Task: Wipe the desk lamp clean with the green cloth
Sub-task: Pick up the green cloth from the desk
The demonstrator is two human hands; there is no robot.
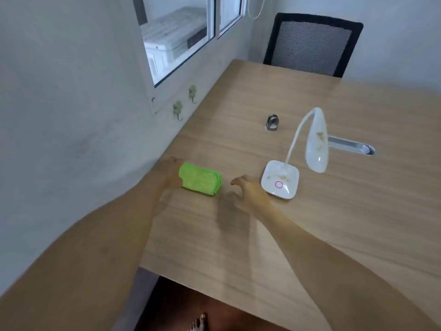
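Both hands are shown extended over the wooden desk (262, 235) toward the folded green cloth (200, 179). The left hand (170, 172) is placed against the cloth's left end, in contact with it or very nearly so; its fingers are blurred and partly hidden behind the cloth, so whether a grip has been closed cannot be told. The right hand (250, 191) is held open and empty, fingers spread and curled, just to the right of the cloth and apart from it, with the white desk lamp (310, 149) just beyond its knuckles. The cloth is seen lying flat on the desk between the two hands, near the wall edge. The lamp stands upright to the cloth's right, its square base (280, 179) and drooping oval head (317, 144) both marked with brownish specks. The step in hand is judged to be the pick-up of the cloth; no wiping has yet been begun. The next move is judged to call for the cloth to be gathered securely and carried rightward to the soiled base and head, with the light lamp probably needing to be steadied by the free hand.
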